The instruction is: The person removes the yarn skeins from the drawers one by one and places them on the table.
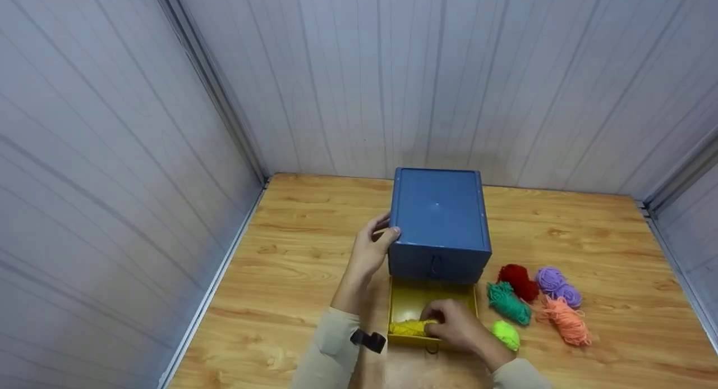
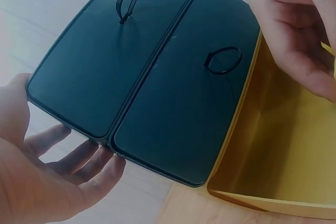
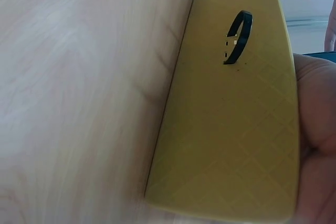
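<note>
A blue drawer box (image 1: 440, 209) stands on the wooden table, its two upper blue drawer fronts (image 2: 173, 93) closed, each with a black loop handle. Below them, a yellow drawer (image 1: 412, 293) is pulled out toward me. My left hand (image 1: 371, 246) rests against the box's left side, thumb at the top edge and fingers spread along the side. Inside the yellow drawer, my right hand (image 1: 453, 321) pinches the right end of a yellow yarn skein (image 1: 408, 328) lying along the front wall. The drawer front (image 3: 226, 108) hides most of that hand in the right wrist view.
Right of the drawer lie several yarn skeins: red (image 1: 519, 282), purple (image 1: 558, 287), green (image 1: 509, 303), orange (image 1: 566, 320) and neon yellow (image 1: 506, 335). The neon one is close to my right forearm. White panel walls (image 1: 336, 80) border the table at the back and sides.
</note>
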Tool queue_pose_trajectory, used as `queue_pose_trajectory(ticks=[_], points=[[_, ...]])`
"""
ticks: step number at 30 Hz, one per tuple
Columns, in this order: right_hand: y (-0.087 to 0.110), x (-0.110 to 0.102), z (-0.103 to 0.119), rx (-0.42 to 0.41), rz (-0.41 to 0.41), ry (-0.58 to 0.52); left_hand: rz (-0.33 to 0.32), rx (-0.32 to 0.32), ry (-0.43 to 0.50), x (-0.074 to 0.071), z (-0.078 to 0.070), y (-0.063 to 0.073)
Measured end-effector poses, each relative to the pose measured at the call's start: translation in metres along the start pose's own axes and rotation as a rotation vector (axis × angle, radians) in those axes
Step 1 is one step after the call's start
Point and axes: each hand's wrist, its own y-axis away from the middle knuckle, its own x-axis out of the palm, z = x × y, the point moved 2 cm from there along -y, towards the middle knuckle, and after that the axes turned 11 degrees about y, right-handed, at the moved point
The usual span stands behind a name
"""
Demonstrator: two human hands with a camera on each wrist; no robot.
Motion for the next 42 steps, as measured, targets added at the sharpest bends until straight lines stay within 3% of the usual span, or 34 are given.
queue_pose_trajectory(ticks=[17, 42], points=[[0.008, -0.021, 0.002, 0.017, -0.152, 0.054, 0.012, 0.021, -0.03, -0.001, 0.0, -0.001], [0.04, -0.057, -0.003, 0.084, -0.274, -0.017, -0.001, 0.0, -0.036, -0.001, 0.002, -0.001]])
